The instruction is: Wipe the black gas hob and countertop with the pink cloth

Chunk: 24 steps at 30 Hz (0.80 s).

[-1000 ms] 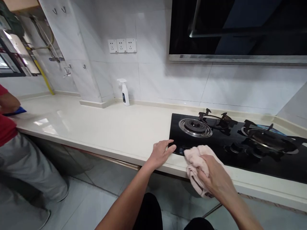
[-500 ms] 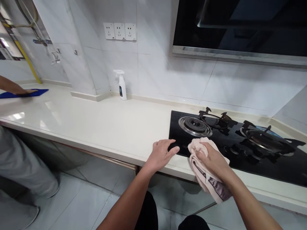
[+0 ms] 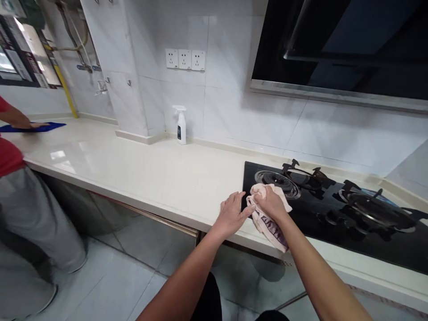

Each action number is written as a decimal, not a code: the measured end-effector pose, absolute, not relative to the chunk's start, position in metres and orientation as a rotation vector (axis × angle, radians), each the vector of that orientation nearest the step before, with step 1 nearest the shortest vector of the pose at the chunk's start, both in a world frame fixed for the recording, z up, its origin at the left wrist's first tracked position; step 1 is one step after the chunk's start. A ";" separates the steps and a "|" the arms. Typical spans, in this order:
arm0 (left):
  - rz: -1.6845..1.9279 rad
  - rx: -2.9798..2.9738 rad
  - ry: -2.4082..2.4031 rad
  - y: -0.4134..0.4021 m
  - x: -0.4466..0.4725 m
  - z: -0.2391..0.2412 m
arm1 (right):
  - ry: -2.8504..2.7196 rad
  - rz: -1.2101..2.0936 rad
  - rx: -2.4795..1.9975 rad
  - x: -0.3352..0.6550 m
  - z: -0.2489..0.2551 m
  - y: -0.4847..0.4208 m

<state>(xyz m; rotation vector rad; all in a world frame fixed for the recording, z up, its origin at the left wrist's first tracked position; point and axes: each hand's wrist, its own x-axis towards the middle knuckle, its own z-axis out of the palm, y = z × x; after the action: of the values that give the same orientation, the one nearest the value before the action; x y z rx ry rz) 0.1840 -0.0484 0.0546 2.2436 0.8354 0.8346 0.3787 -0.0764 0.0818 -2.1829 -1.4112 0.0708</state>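
Note:
My right hand (image 3: pixel 270 203) is closed on a folded pale pink cloth (image 3: pixel 272 232), pressing it onto the front left part of the black gas stove (image 3: pixel 301 209). A dark patterned section of the cloth hangs over the counter's front edge. Close by on the left, my left hand (image 3: pixel 231 214) rests at the stove's left edge with its fingers apart and nothing in it. Its thumb reaches toward the cloth; whether they touch I cannot tell. Behind the cloth lies the left burner (image 3: pixel 277 183), its pan support off.
A white spray bottle (image 3: pixel 181 127) stands against the wall on the pale counter (image 3: pixel 150 174). Pan supports (image 3: pixel 309 176) sit at the back and over the right burner (image 3: pixel 374 207). A range hood (image 3: pixel 344 53) overhangs. At far left another person's hand presses a blue cloth (image 3: pixel 53 126).
My right hand has moved the pink cloth left across the stove, nearer my left hand. The view has shifted, showing more of the other person at the left.

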 end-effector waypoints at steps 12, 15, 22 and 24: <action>0.857 2.282 0.853 -0.045 0.180 0.059 | -1.766 0.116 -1.853 0.314 0.075 -0.132; 0.820 2.334 0.802 -0.044 0.178 0.060 | -1.783 0.124 -1.774 0.316 0.069 -0.139; 0.801 2.371 0.848 -0.041 0.178 0.058 | -1.791 0.056 -1.792 0.339 0.063 -0.151; 0.786 2.375 0.882 -0.041 0.178 0.058 | -1.740 0.019 -1.808 0.350 0.060 -0.162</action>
<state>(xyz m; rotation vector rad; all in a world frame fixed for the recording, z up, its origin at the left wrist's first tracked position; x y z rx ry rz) 0.1776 -0.0413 0.0585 2.3755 0.8825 0.7855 0.3501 -0.1615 0.0600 -1.8083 -1.7400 0.0186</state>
